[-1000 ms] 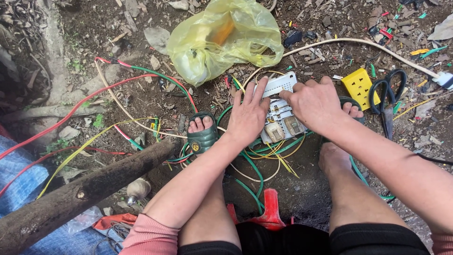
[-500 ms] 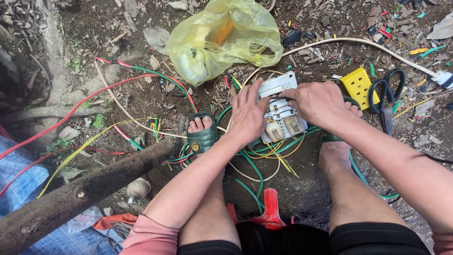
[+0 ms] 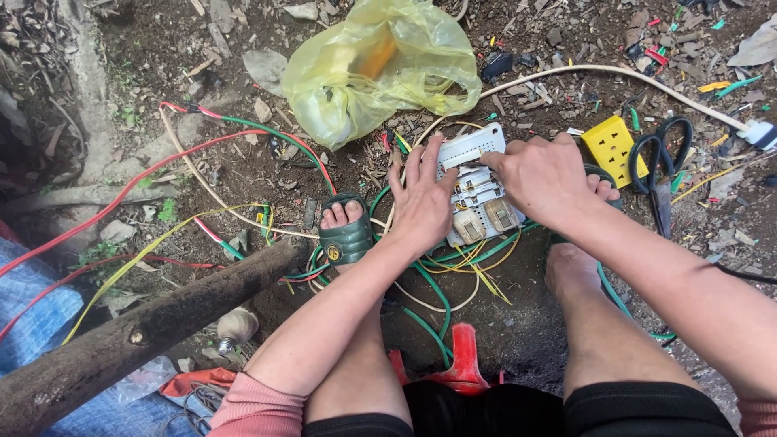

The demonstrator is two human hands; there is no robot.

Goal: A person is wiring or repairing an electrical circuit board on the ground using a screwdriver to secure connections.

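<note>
Obs., left to right across the dirt ground (image 3: 202,73). Far left: blue tarp (image 3: 32,307); a thick log (image 3: 137,340) lies slantwise toward the lower left corner, a light bulb (image 3: 235,328) just beside it. Red, green and yellow wires (image 3: 243,146) trail over the soil. My left foot in a green sandal (image 3: 346,235) rests on some of them.

My left hand (image 3: 421,202) lies flat, fingers spread, not gripping; palm presses the left edge of the white electrical board (image 3: 477,194). A second ago the fingers sat lower and more bunched; now they reach further up along the board. The board itself has shifted little; judged: I am steadying it rather than moving it.

My right hand (image 3: 546,174) is curled over the board's upper right part, fingertips bent down onto it; whether they pinch a part or wire I cannot tell. It has crept slightly leftward over the board.

Above: yellow plastic bag (image 3: 380,65). Right of the board: yellow socket block (image 3: 613,150), then black scissors (image 3: 660,174); a pale cable (image 3: 615,77) runs toward the right edge
</note>
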